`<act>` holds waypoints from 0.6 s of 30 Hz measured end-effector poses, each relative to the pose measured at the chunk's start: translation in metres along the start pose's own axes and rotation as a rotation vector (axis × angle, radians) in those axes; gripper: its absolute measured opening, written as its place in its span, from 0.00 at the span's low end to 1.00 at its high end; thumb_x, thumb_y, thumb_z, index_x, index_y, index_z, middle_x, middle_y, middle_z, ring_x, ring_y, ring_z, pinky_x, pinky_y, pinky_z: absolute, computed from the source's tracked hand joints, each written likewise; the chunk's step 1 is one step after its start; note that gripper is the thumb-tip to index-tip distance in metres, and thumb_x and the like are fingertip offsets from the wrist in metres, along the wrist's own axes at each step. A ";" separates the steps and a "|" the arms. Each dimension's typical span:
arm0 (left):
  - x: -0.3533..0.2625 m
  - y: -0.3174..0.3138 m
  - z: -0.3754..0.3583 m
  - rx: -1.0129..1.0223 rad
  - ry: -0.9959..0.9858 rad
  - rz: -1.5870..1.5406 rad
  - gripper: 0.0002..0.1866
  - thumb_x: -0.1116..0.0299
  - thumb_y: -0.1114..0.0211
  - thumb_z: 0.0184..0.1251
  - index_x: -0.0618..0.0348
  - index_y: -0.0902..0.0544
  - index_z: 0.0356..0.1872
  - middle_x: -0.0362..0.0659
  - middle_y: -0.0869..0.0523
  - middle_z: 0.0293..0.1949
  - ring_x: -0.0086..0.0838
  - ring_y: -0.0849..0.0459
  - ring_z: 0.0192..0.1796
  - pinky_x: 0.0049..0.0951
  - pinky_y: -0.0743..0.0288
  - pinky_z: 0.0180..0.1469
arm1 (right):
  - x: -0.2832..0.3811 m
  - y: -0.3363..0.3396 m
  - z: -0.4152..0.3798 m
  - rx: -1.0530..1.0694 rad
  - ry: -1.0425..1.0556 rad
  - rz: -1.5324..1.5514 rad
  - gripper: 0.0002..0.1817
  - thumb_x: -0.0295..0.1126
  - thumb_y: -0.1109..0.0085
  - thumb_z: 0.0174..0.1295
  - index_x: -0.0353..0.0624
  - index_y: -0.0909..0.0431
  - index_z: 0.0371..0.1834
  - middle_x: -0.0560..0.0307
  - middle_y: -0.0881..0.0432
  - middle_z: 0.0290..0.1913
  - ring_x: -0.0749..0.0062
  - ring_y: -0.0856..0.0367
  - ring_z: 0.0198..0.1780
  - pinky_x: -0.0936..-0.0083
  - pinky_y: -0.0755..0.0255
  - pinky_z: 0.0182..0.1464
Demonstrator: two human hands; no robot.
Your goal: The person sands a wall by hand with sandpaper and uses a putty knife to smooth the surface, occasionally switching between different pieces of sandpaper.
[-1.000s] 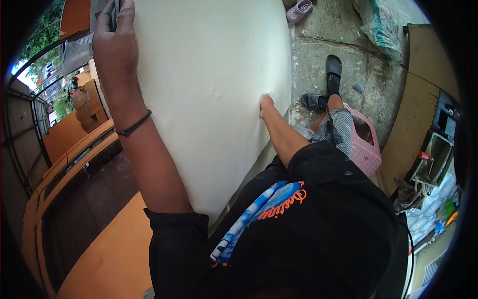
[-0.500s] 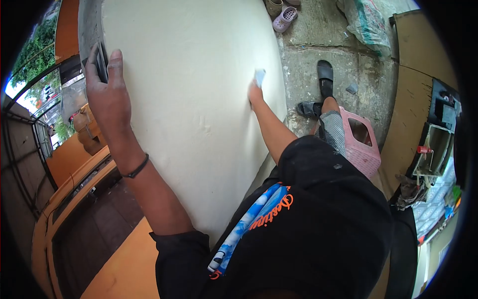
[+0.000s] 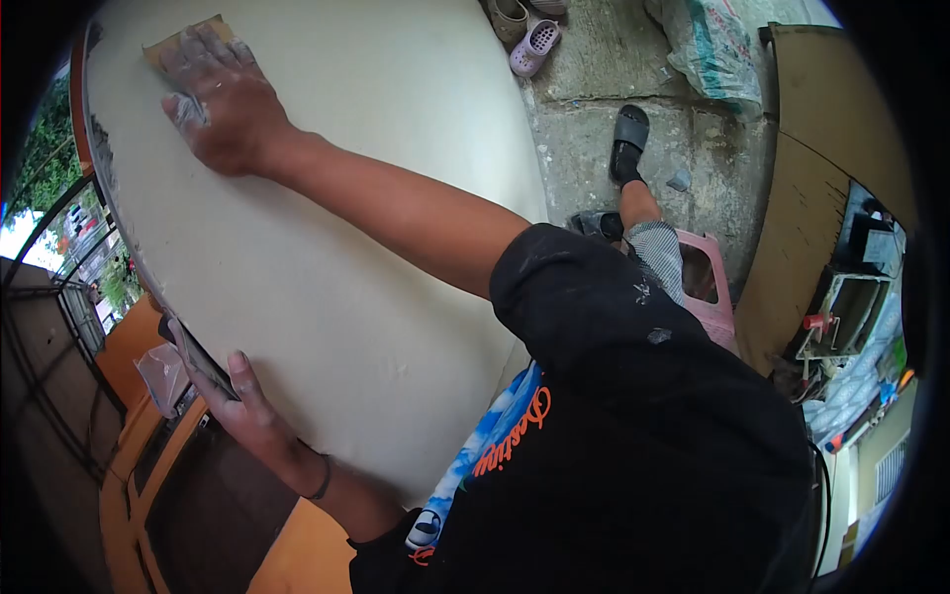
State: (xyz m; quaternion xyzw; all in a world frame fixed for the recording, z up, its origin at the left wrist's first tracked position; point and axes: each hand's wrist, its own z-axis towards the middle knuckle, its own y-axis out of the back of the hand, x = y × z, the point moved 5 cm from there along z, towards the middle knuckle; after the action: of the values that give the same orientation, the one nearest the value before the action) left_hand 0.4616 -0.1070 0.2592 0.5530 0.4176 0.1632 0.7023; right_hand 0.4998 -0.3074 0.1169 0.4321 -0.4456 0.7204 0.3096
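Note:
My right hand (image 3: 233, 114) lies with its fingers pressed on a tan piece of sandpaper (image 3: 158, 57), flat on a large, smooth, off-white panel (image 3: 396, 178). White dust coats its fingers, and something whitish shows by the thumb. At the panel's lower left edge, my left hand (image 3: 252, 411) has its thumb and fingers around a dark, flat, slab-like piece (image 3: 206, 364), whose exact kind I cannot make out. A dark band circles the left wrist.
A pink plastic basket or stool (image 3: 720, 292) stands by my legs. Slip-on shoes (image 3: 535, 48) and a plastic sack (image 3: 714, 54) lie on the concrete floor (image 3: 594, 84). A brown board (image 3: 816, 109) stands at the right, near a red-handled tool (image 3: 819, 322). Orange woodwork (image 3: 282, 549) is below the panel.
My right hand has swept from the panel's right side across to its upper left, sandpaper under it. My left hand, still around the dark piece, appears lower along the edge; the view has shifted.

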 end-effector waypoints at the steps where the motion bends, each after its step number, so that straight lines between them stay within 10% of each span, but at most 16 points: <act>1: 0.002 0.002 0.000 0.001 0.009 0.068 0.36 0.56 0.43 0.67 0.66 0.44 0.69 0.51 0.41 0.70 0.38 0.43 0.71 0.37 0.51 0.70 | -0.003 0.003 0.005 -0.011 0.004 0.013 0.31 0.46 0.63 0.68 0.41 0.44 0.70 0.42 0.46 0.72 0.56 0.53 0.75 0.61 0.63 0.74; 5: 0.009 0.012 -0.005 -0.049 0.039 0.327 0.34 0.59 0.46 0.69 0.75 0.43 0.66 0.56 0.35 0.65 0.39 0.33 0.64 0.35 0.41 0.65 | -0.149 0.070 -0.078 -0.176 -0.477 -0.094 0.32 0.47 0.63 0.69 0.36 0.46 0.70 0.39 0.44 0.70 0.51 0.47 0.72 0.64 0.53 0.72; 8: 0.007 0.015 -0.011 -0.146 0.121 0.339 0.36 0.52 0.45 0.68 0.74 0.41 0.65 0.55 0.33 0.63 0.40 0.31 0.62 0.37 0.38 0.62 | -0.272 0.125 -0.319 -0.219 -1.548 -0.295 0.29 0.44 0.68 0.71 0.33 0.44 0.68 0.37 0.28 0.59 0.42 0.26 0.56 0.61 0.33 0.59; 10: 0.013 0.018 -0.020 -0.163 0.176 0.313 0.37 0.50 0.45 0.67 0.73 0.41 0.65 0.55 0.33 0.63 0.40 0.31 0.62 0.38 0.37 0.61 | -0.286 0.132 -0.426 -0.163 -1.790 -0.242 0.37 0.59 0.71 0.68 0.41 0.38 0.67 0.38 0.28 0.60 0.49 0.30 0.62 0.63 0.38 0.63; 12: 0.014 0.020 -0.016 -0.191 0.215 0.289 0.38 0.49 0.45 0.66 0.73 0.40 0.65 0.54 0.33 0.63 0.40 0.31 0.62 0.39 0.36 0.60 | -0.277 0.126 -0.424 -0.276 -1.891 -0.262 0.31 0.53 0.70 0.69 0.44 0.41 0.68 0.41 0.28 0.60 0.46 0.30 0.61 0.62 0.36 0.62; 13: 0.015 0.020 -0.018 -0.201 0.212 0.320 0.38 0.49 0.45 0.66 0.72 0.40 0.65 0.54 0.33 0.62 0.40 0.31 0.61 0.39 0.36 0.60 | -0.275 0.124 -0.419 -0.323 -1.932 -0.283 0.29 0.49 0.70 0.70 0.45 0.42 0.69 0.43 0.28 0.60 0.44 0.30 0.60 0.61 0.35 0.61; 15: 0.007 0.025 -0.023 -0.212 0.225 0.355 0.37 0.49 0.46 0.66 0.72 0.40 0.65 0.54 0.33 0.62 0.41 0.31 0.61 0.40 0.36 0.59 | -0.292 0.115 -0.292 -0.453 -1.414 -0.182 0.32 0.53 0.73 0.71 0.41 0.44 0.69 0.42 0.45 0.70 0.48 0.45 0.70 0.60 0.45 0.68; 18: 0.014 0.025 -0.022 -0.174 0.199 0.396 0.39 0.50 0.44 0.65 0.74 0.41 0.64 0.56 0.32 0.61 0.43 0.29 0.58 0.41 0.34 0.57 | -0.235 0.087 -0.039 -0.232 -0.688 0.021 0.29 0.47 0.67 0.71 0.41 0.41 0.68 0.41 0.44 0.71 0.52 0.52 0.74 0.59 0.58 0.73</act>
State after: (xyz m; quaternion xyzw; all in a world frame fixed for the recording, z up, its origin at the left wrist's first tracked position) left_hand 0.4591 -0.0751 0.2759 0.5428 0.3526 0.3870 0.6568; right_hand 0.5157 -0.3218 -0.1358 0.6066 -0.6070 0.4804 0.1812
